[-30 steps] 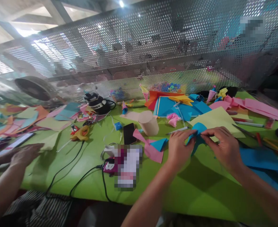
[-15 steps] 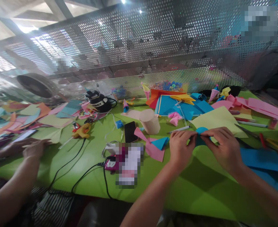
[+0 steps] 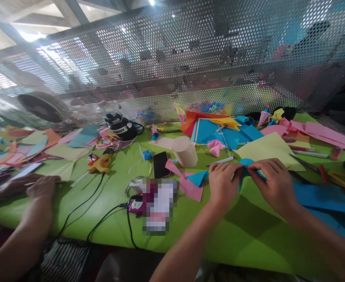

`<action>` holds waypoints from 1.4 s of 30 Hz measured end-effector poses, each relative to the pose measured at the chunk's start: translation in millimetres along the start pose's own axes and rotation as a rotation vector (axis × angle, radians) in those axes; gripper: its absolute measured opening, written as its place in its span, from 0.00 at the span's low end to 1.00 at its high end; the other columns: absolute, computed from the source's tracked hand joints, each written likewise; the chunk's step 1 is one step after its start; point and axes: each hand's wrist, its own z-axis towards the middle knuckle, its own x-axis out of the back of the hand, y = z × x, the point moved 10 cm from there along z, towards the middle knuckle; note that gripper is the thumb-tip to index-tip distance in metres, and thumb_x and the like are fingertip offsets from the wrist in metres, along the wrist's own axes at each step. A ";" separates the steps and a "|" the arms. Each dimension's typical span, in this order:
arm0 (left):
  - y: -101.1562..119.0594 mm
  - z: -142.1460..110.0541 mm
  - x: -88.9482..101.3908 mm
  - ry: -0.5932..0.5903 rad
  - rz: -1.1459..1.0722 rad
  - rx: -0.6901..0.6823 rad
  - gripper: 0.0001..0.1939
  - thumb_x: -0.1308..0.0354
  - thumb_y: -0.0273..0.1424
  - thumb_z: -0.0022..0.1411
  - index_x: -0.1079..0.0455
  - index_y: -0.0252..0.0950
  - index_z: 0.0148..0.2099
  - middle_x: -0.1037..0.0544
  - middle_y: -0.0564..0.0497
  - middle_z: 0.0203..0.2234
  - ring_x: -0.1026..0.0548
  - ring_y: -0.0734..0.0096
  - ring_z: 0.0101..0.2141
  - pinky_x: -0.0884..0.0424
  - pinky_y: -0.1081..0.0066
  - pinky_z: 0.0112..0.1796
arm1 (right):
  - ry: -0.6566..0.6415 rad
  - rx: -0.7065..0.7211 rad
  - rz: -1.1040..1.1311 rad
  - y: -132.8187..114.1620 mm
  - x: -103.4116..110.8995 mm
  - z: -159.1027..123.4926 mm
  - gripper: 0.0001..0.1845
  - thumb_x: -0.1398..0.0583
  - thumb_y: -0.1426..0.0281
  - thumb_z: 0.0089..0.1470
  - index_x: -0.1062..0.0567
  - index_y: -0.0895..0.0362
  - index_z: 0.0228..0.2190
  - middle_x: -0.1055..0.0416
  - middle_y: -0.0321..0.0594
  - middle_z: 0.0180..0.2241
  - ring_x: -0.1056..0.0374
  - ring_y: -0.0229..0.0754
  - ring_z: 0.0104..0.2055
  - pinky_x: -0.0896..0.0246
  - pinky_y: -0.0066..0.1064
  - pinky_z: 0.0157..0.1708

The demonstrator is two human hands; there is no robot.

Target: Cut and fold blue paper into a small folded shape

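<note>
A small piece of blue paper point(image 3: 245, 161) is held up above the green table, curved between my two hands. My left hand point(image 3: 223, 178) pinches its near left side between thumb and fingers. My right hand point(image 3: 274, 180) has closed on its right side, fingertips almost meeting the left ones. The fingers hide much of the paper. Left of my left hand, a folded blue triangle point(image 3: 198, 178) lies over a pink paper strip point(image 3: 187, 186). A pale yellow sheet point(image 3: 274, 150) lies behind my right hand.
A beige paper cylinder point(image 3: 185, 152), a black phone point(image 3: 161, 164) and a purple power strip point(image 3: 137, 207) with cables point(image 3: 97, 192) are to the left. At far left another person's hand point(image 3: 42, 186) rests by paper. Scissors point(image 3: 306, 161) and blue sheets point(image 3: 326, 197) lie at right.
The blue paper has tilted and looks more curved, with a lower edge showing by my left fingers. Both hands stay closed on it in nearly the same place.
</note>
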 end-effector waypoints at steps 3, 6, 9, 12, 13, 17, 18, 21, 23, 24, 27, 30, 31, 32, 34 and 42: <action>1.2 -0.8 0.9 0.004 0.017 0.006 0.06 0.40 0.29 0.69 0.22 0.44 0.45 0.14 0.55 0.40 0.19 0.66 0.40 0.35 0.60 0.49 | 0.011 0.009 -0.006 -2.8 0.5 -0.3 0.01 0.37 0.70 0.63 0.25 0.54 0.38 0.22 0.43 0.35 0.29 0.50 0.40 0.34 0.43 0.41; 1.4 -0.8 0.7 0.003 -0.015 0.024 0.07 0.40 0.27 0.69 0.23 0.44 0.45 0.15 0.55 0.41 0.19 0.66 0.42 0.34 0.61 0.49 | 0.028 -0.010 0.027 -1.8 2.2 0.4 0.01 0.37 0.69 0.64 0.24 0.53 0.38 0.22 0.42 0.35 0.29 0.50 0.39 0.34 0.42 0.41; 0.7 -0.2 0.6 0.011 -0.059 0.032 0.08 0.40 0.25 0.68 0.23 0.43 0.44 0.15 0.55 0.40 0.20 0.65 0.43 0.34 0.61 0.48 | 0.025 -0.033 0.058 1.1 1.9 1.1 0.02 0.38 0.69 0.64 0.24 0.53 0.38 0.22 0.42 0.35 0.29 0.50 0.39 0.33 0.42 0.40; 0.1 0.5 -0.5 0.012 -0.096 0.027 0.08 0.39 0.24 0.66 0.22 0.43 0.43 0.15 0.55 0.39 0.20 0.66 0.41 0.33 0.62 0.48 | 0.006 -0.042 0.066 4.0 -0.5 1.0 0.02 0.38 0.68 0.64 0.23 0.52 0.38 0.22 0.42 0.35 0.29 0.50 0.39 0.33 0.43 0.40; -0.3 0.7 -0.9 0.010 -0.108 0.027 0.09 0.39 0.24 0.66 0.22 0.42 0.43 0.15 0.55 0.39 0.20 0.66 0.41 0.32 0.62 0.48 | 0.004 -0.042 0.067 5.0 -1.0 0.8 0.03 0.38 0.68 0.64 0.23 0.52 0.38 0.22 0.42 0.35 0.29 0.51 0.39 0.33 0.43 0.40; -3.2 1.4 -2.6 -0.010 -0.136 0.042 0.09 0.39 0.23 0.65 0.21 0.43 0.43 0.15 0.55 0.38 0.20 0.67 0.41 0.31 0.63 0.47 | -0.002 -0.046 0.085 7.7 -2.0 0.6 0.03 0.39 0.68 0.64 0.24 0.51 0.37 0.22 0.42 0.35 0.29 0.51 0.39 0.34 0.43 0.39; -3.6 1.5 -3.1 -0.017 -0.136 0.043 0.09 0.39 0.24 0.65 0.21 0.42 0.43 0.15 0.54 0.38 0.19 0.67 0.40 0.31 0.62 0.47 | -0.009 -0.047 0.091 7.8 -2.5 0.7 0.02 0.39 0.68 0.64 0.24 0.52 0.38 0.22 0.42 0.35 0.30 0.50 0.39 0.34 0.43 0.39; -4.6 1.7 -4.7 -0.041 -0.133 0.051 0.08 0.39 0.24 0.66 0.21 0.42 0.42 0.15 0.54 0.37 0.19 0.66 0.40 0.31 0.62 0.48 | -0.038 -0.049 0.107 7.0 -4.2 1.4 0.01 0.39 0.69 0.64 0.25 0.52 0.38 0.24 0.42 0.35 0.30 0.50 0.40 0.34 0.43 0.40; -5.0 1.8 -5.0 -0.051 -0.131 0.057 0.08 0.40 0.25 0.66 0.21 0.42 0.42 0.15 0.54 0.38 0.19 0.66 0.40 0.32 0.62 0.48 | -0.053 -0.052 0.121 6.4 -5.1 1.9 0.01 0.39 0.69 0.65 0.26 0.53 0.38 0.24 0.42 0.35 0.31 0.50 0.40 0.34 0.42 0.40; -4.9 1.9 -4.7 -0.053 -0.129 0.059 0.08 0.40 0.25 0.67 0.21 0.42 0.42 0.15 0.54 0.38 0.19 0.65 0.40 0.32 0.62 0.49 | -0.056 -0.053 0.129 6.3 -5.2 2.1 0.01 0.39 0.70 0.65 0.26 0.53 0.38 0.24 0.42 0.35 0.31 0.49 0.40 0.34 0.42 0.40; -3.8 2.5 -3.5 -0.061 -0.121 0.058 0.08 0.41 0.25 0.67 0.21 0.42 0.42 0.15 0.53 0.38 0.19 0.65 0.40 0.32 0.62 0.48 | -0.055 -0.065 0.156 8.5 -4.9 3.0 0.01 0.38 0.69 0.64 0.27 0.53 0.38 0.25 0.41 0.35 0.31 0.49 0.40 0.34 0.41 0.39; -2.1 3.3 -3.5 -0.080 -0.121 0.045 0.08 0.40 0.26 0.67 0.21 0.42 0.41 0.15 0.54 0.37 0.19 0.65 0.40 0.32 0.61 0.49 | -0.078 -0.080 0.182 11.7 -5.9 3.9 0.01 0.38 0.69 0.64 0.27 0.52 0.37 0.25 0.40 0.34 0.31 0.48 0.40 0.34 0.40 0.39; -2.0 3.6 -3.4 -0.084 -0.125 0.041 0.07 0.40 0.26 0.67 0.21 0.42 0.41 0.15 0.54 0.37 0.19 0.65 0.40 0.32 0.61 0.49 | -0.085 -0.076 0.182 11.4 -5.7 4.2 0.01 0.39 0.69 0.65 0.27 0.52 0.38 0.25 0.40 0.35 0.31 0.49 0.40 0.34 0.40 0.39; -2.7 3.9 -2.8 -0.081 -0.131 0.044 0.07 0.40 0.26 0.67 0.21 0.42 0.41 0.15 0.54 0.37 0.19 0.65 0.40 0.32 0.61 0.49 | -0.077 -0.064 0.169 10.1 -3.6 4.5 0.00 0.39 0.69 0.65 0.27 0.51 0.39 0.25 0.40 0.35 0.31 0.49 0.41 0.34 0.40 0.39; -6.3 4.1 -0.2 -0.053 -0.152 0.070 0.07 0.40 0.25 0.67 0.21 0.41 0.41 0.15 0.53 0.36 0.19 0.65 0.39 0.31 0.62 0.48 | 0.000 -0.028 0.098 4.9 6.8 4.5 0.03 0.38 0.69 0.64 0.26 0.51 0.41 0.24 0.42 0.37 0.30 0.50 0.42 0.35 0.42 0.41; -17.6 -1.9 3.8 0.075 -0.223 0.181 0.07 0.39 0.27 0.67 0.21 0.41 0.43 0.15 0.52 0.37 0.18 0.66 0.39 0.25 0.66 0.44 | 0.013 0.043 -0.145 -15.6 6.1 1.4 0.07 0.36 0.62 0.60 0.24 0.52 0.33 0.25 0.42 0.33 0.31 0.51 0.38 0.44 0.42 0.37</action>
